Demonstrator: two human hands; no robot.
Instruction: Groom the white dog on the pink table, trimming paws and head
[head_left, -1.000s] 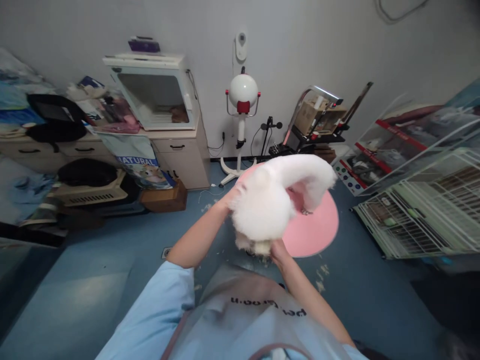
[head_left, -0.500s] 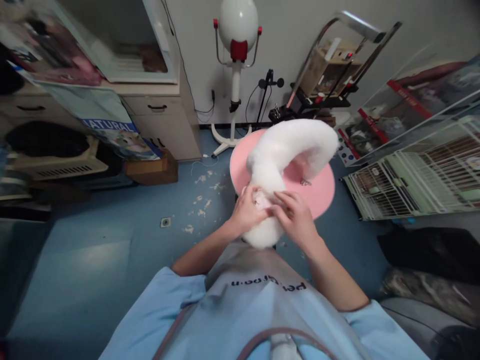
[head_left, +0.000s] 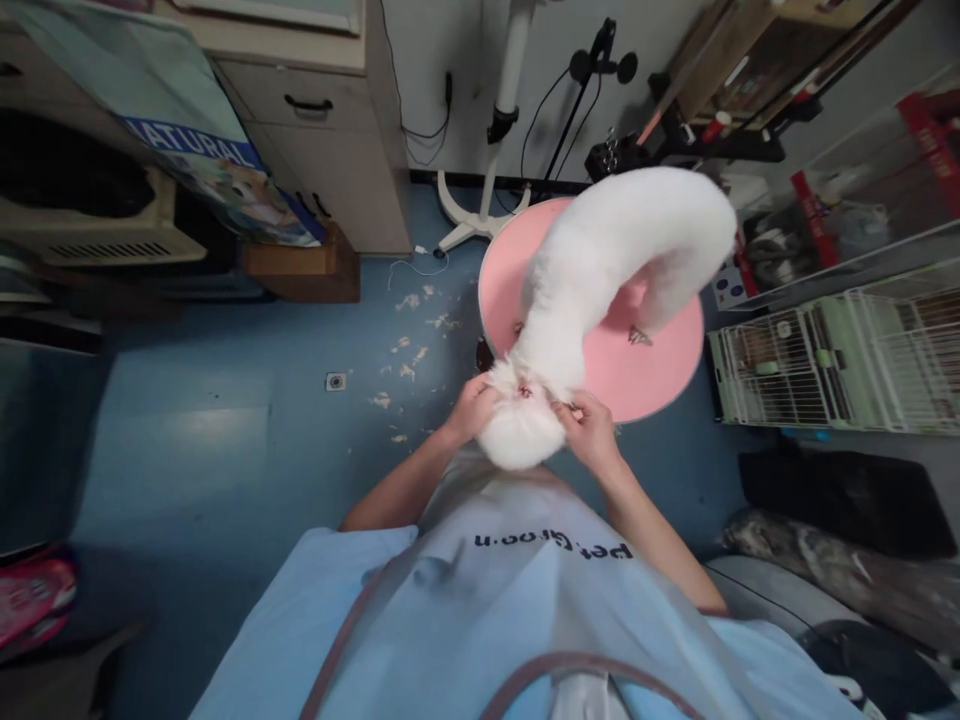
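A white fluffy dog (head_left: 637,225) stands on a round pink grooming table (head_left: 517,255), its body curving away to the right. Its head (head_left: 521,435) is close to my apron, beyond the table's near edge. My left hand (head_left: 474,405) pinches fur at the left side of the head, fingers closed. At the right side, my right hand (head_left: 589,428) is closed on the fur, thumb and fingertips together. Between the hands the fur is spread, and a small dark reddish spot (head_left: 525,391) shows there; I cannot make out what it is.
Tufts of cut hair (head_left: 405,370) lie on the blue floor. Behind the table stand a white wheeled stand (head_left: 480,225) and a black stand (head_left: 592,75). Wire cages (head_left: 825,350) are at the right, a cabinet (head_left: 319,150) at the back left.
My hands have moved apart, from together on top of the dog's head to either side of it. The reddish spot now shows between them. The view has tilted downward.
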